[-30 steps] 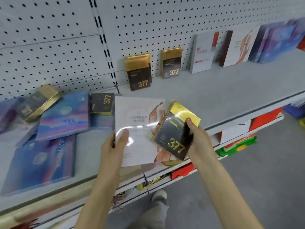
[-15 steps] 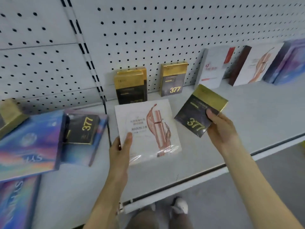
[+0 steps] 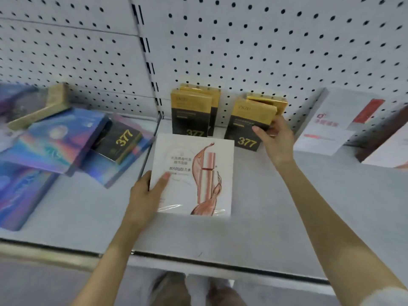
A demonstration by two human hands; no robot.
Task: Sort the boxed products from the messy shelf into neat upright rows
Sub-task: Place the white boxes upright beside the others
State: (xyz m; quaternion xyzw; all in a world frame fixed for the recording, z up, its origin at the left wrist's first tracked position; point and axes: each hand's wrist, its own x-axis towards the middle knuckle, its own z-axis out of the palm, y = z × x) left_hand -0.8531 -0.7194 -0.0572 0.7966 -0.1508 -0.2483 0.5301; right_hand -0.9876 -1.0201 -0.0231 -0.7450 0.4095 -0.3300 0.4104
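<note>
Head view: both hands hold boxes at the shelf point(image 3: 287, 217).
Right hand point(image 3: 276, 138) grips a black-and-gold box point(image 3: 247, 129) upright by the pegboard point(image 3: 265, 51); left hand point(image 3: 143, 199) pinches a white box point(image 3: 198, 173) over the shelf.

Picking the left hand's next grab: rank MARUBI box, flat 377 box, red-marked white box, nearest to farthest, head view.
1. MARUBI box, held by the left hand.
2. flat 377 box, left, atop blue boxes.
3. red-marked white box, far right.
</note>
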